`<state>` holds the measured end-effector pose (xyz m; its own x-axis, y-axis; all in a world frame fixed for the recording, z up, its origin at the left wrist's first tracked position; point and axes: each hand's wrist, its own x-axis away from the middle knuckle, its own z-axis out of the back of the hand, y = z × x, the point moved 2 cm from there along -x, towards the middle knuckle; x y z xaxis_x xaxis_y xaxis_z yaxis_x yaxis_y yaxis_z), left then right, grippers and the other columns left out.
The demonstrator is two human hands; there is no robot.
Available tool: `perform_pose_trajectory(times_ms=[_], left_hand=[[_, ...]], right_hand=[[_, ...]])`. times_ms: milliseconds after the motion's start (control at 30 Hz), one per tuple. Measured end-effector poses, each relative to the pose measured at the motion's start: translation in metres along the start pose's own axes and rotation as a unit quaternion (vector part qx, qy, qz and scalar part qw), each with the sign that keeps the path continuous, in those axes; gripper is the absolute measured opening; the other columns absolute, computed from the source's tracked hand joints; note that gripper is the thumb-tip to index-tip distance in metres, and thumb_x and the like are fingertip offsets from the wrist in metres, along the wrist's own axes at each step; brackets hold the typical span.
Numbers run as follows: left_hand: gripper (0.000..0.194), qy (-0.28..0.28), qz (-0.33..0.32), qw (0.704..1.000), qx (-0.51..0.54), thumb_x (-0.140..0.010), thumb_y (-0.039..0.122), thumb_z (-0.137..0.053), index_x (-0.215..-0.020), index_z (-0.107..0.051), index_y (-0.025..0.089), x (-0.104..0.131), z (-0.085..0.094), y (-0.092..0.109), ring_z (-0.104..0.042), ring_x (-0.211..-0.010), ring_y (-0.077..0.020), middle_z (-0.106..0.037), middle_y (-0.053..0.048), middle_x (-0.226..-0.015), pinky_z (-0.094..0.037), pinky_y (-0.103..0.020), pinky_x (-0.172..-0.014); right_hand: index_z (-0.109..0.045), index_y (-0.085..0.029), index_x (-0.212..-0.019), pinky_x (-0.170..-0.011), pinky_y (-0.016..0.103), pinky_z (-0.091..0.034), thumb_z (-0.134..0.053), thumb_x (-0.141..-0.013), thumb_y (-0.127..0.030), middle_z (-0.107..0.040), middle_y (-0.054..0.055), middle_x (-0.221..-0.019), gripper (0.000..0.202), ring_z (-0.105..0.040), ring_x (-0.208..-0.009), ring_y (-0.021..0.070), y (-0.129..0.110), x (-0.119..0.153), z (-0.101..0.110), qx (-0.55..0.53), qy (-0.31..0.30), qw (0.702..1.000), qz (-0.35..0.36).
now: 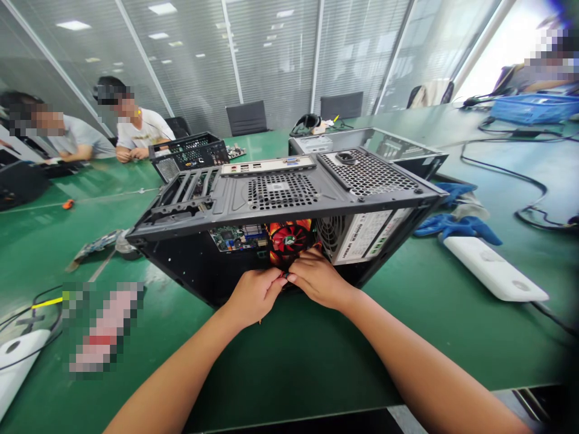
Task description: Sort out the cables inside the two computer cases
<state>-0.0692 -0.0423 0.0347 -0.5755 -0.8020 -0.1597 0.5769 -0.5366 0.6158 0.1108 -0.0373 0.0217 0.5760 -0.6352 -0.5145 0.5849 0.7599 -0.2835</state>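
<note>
A black computer case lies open in front of me, its vented back panel facing up. Inside it are a red and orange fan, a green circuit board and a power supply with a white label. My left hand and my right hand meet at the case's near opening, just below the fan. Fingers and thumbs of both are pinched together on a small dark and red piece between them, too small to name, perhaps part of a cable.
Another open case stands behind, with a smaller black case at the back left. Blue gloves and a white power strip lie right. Two people sit at the far left; another is at the far right beside a blue basket.
</note>
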Motion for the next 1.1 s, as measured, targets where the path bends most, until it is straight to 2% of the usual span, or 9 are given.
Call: perform_pose_trajectory(times_ms=[67, 167, 267, 467, 733, 800, 900, 1000, 1100], left_hand=[[0.034, -0.035, 0.040, 0.996, 0.077, -0.096, 0.036, -0.039, -0.072, -0.053, 0.016, 0.001, -0.001, -0.001, -0.037, -0.053, -0.0090, -0.041, 0.004, -0.057, -0.027, -0.024, -0.055], [0.038, -0.101, 0.107, 0.959, 0.242, -0.095, 0.044, -0.036, -0.076, -0.053, 0.016, 0.002, -0.004, -0.005, -0.033, -0.048, -0.0086, -0.035, 0.007, -0.051, -0.031, -0.022, -0.052], [0.038, -0.120, 0.126, 0.941, 0.292, -0.095, 0.046, -0.037, -0.076, -0.051, 0.016, 0.002, -0.004, -0.007, -0.032, -0.047, -0.0084, -0.033, 0.008, -0.050, -0.031, -0.022, -0.049], [0.034, -0.027, -0.008, 0.999, 0.029, -0.096, 0.032, -0.042, -0.066, -0.049, 0.016, 0.002, 0.002, -0.003, -0.036, -0.053, -0.0081, -0.038, 0.005, -0.056, -0.026, -0.023, -0.054], [0.036, 0.058, -0.111, 0.973, -0.194, -0.099, 0.034, -0.037, -0.073, -0.055, 0.017, 0.003, -0.004, -0.004, -0.045, -0.058, -0.0134, -0.049, 0.000, -0.060, -0.033, -0.027, -0.060], [0.036, 0.046, -0.085, 0.983, -0.156, -0.099, 0.034, -0.037, -0.072, -0.054, 0.017, 0.003, -0.004, -0.002, -0.045, -0.058, -0.0125, -0.049, 0.000, -0.061, -0.033, -0.026, -0.059], [0.037, -0.019, -0.014, 1.000, 0.000, -0.098, 0.036, -0.038, -0.072, -0.054, 0.016, 0.003, -0.002, -0.002, -0.041, -0.054, -0.0099, -0.044, 0.003, -0.057, -0.030, -0.024, -0.055], [0.039, -0.081, 0.062, 0.976, 0.192, -0.097, 0.040, -0.034, -0.082, -0.059, 0.014, 0.004, -0.002, -0.006, -0.038, -0.049, -0.0088, -0.040, 0.005, -0.052, -0.031, -0.022, -0.052], [0.043, -0.101, 0.119, 0.946, 0.285, -0.095, 0.045, -0.037, -0.088, -0.062, 0.011, 0.004, -0.003, -0.012, -0.036, -0.046, -0.0085, -0.041, 0.006, -0.050, -0.032, -0.022, -0.050]], right_hand=[[-0.058, -0.018, -0.082, -0.076, 0.034, -0.034, -0.040, -0.099, -0.032, -0.060, 0.003, -0.074, 0.028, -0.050, -0.074, 0.0185, -0.002, 0.001, 0.001, 0.005, 0.011, 1.000, -0.003], [-0.061, -0.017, -0.101, -0.080, 0.036, -0.035, -0.043, -0.098, -0.035, -0.063, 0.006, -0.085, 0.026, -0.051, -0.082, 0.0214, -0.005, 0.002, 0.001, 0.021, 0.025, 0.999, 0.009], [-0.063, -0.017, -0.099, -0.079, 0.037, -0.034, -0.043, -0.098, -0.035, -0.062, 0.006, -0.083, 0.028, -0.049, -0.082, 0.0216, -0.007, 0.003, 0.001, 0.040, 0.021, 0.999, 0.020], [-0.061, -0.019, -0.081, -0.078, 0.035, -0.032, -0.041, -0.099, -0.033, -0.059, 0.003, -0.072, 0.030, -0.048, -0.076, 0.0190, -0.004, 0.000, 0.000, 0.023, -0.002, 1.000, 0.004], [-0.052, -0.019, -0.072, -0.076, 0.033, -0.030, -0.040, -0.100, -0.033, -0.058, 0.000, -0.067, 0.034, -0.048, -0.070, 0.0163, -0.002, -0.001, 0.000, -0.042, -0.029, 0.999, -0.018], [-0.052, -0.019, -0.073, -0.076, 0.033, -0.031, -0.040, -0.100, -0.032, -0.058, 0.000, -0.067, 0.033, -0.048, -0.071, 0.0164, -0.002, 0.000, 0.000, -0.045, -0.023, 0.998, -0.023], [-0.056, -0.019, -0.077, -0.078, 0.034, -0.032, -0.041, -0.099, -0.031, -0.060, 0.002, -0.072, 0.029, -0.049, -0.074, 0.0177, -0.004, 0.000, 0.000, -0.030, -0.010, 0.999, -0.022], [-0.062, -0.020, -0.091, -0.080, 0.035, -0.032, -0.043, -0.098, -0.031, -0.062, 0.003, -0.079, 0.023, -0.050, -0.079, 0.0194, -0.006, 0.001, 0.000, -0.011, -0.004, 1.000, -0.014], [-0.064, -0.020, -0.103, -0.080, 0.035, -0.033, -0.045, -0.098, -0.031, -0.063, 0.004, -0.082, 0.023, -0.050, -0.082, 0.0205, -0.007, 0.002, -0.001, 0.005, 0.001, 1.000, -0.008]])
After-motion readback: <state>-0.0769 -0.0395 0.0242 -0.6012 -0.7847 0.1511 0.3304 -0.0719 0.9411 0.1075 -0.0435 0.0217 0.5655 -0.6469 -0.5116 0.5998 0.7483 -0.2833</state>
